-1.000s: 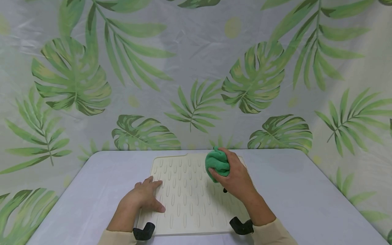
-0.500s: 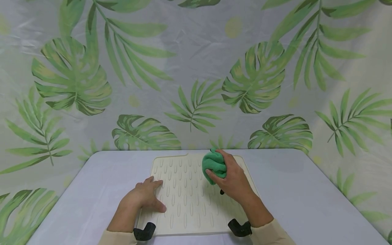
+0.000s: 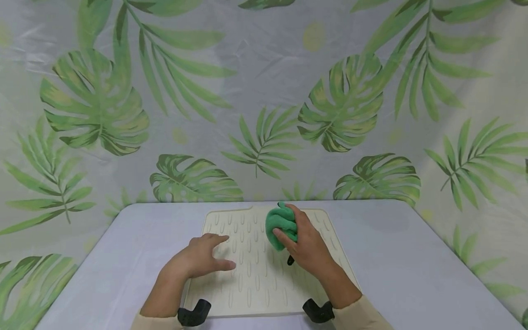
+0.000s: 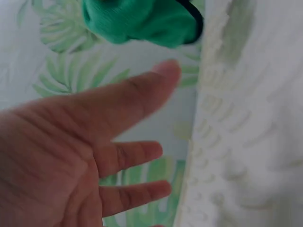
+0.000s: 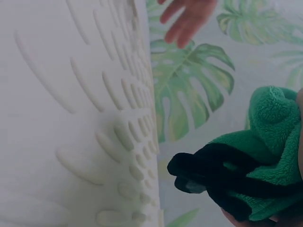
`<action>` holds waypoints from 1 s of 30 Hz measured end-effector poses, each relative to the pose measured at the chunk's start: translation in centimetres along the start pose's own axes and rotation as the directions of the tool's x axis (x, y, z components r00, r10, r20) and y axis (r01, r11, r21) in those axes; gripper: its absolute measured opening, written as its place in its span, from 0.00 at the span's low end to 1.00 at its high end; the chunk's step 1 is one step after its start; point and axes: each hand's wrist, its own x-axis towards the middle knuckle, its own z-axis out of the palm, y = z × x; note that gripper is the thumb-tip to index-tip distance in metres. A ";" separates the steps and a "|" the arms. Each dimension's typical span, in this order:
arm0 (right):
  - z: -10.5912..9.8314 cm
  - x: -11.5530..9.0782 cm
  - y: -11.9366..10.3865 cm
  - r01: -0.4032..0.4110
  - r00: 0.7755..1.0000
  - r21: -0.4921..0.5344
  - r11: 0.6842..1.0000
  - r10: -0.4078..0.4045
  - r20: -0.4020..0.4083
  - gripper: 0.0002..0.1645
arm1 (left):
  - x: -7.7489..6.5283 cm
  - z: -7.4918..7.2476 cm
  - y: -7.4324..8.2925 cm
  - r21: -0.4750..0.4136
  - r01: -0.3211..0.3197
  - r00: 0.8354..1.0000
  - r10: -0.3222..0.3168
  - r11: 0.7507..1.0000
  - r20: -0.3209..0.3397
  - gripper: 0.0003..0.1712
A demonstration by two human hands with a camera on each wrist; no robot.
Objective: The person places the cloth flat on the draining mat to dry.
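Note:
My right hand (image 3: pixel 310 247) grips a bunched green towel (image 3: pixel 281 227) above the right half of a cream ribbed mat (image 3: pixel 255 293). In the right wrist view the towel (image 5: pixel 272 142) shows fluffy pile, with a dark strap (image 5: pixel 222 172) around it and its end sticking out. Over the mat's left side, my left hand (image 3: pixel 202 256) is raised, its fingers spread and thumb pointing toward the towel. The left wrist view shows this hand (image 4: pixel 57 156) holding nothing, its palm facing the camera and the towel (image 4: pixel 142 21) beyond the thumb.
The mat lies on a white-covered table (image 3: pixel 396 256), with covered surface to either side. A leaf-print curtain (image 3: pixel 264 114) hangs behind the table's far edge. Black curved mounts, one at the left wrist (image 3: pixel 194 312) and one at the right wrist (image 3: pixel 318 310), overlap the mat's near edge.
The left hand has lifted off the mat's left edge and moved a little right. The right hand has carried the towel leftward, toward the mat's middle.

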 end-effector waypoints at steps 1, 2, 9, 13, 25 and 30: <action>0.0 0.0 0.0 0.004 1.000 0.000 1.000 -0.004 0.001 0.44 | -0.2 -0.2 0.3 -0.031 -0.021 1.000 0.022 0.999 0.003 0.43; 0.1 0.0 -0.1 0.007 1.000 0.001 1.000 -0.007 0.000 0.44 | -0.4 -0.3 0.6 -0.064 -0.042 0.999 0.042 0.997 0.009 0.42; 0.2 0.0 -0.4 -0.006 1.000 0.006 1.000 0.006 0.011 0.43 | -0.8 -0.3 2.7 -0.275 -0.211 0.962 0.249 0.938 0.113 0.30; 0.4 0.0 -0.4 -0.003 1.000 0.006 1.000 0.003 0.004 0.43 | -0.5 1.0 3.8 -0.411 -0.260 0.907 0.367 0.874 0.206 0.25; 1.6 -0.4 -0.6 0.034 0.999 0.024 0.999 -0.035 0.006 0.44 | 0.6 3.7 4.3 -0.638 -0.070 0.883 0.345 0.767 0.319 0.42; 2.0 -0.4 -0.5 0.039 0.999 0.014 0.999 -0.040 0.031 0.46 | 0.6 3.3 4.1 -0.599 -0.079 0.893 0.323 0.797 0.312 0.42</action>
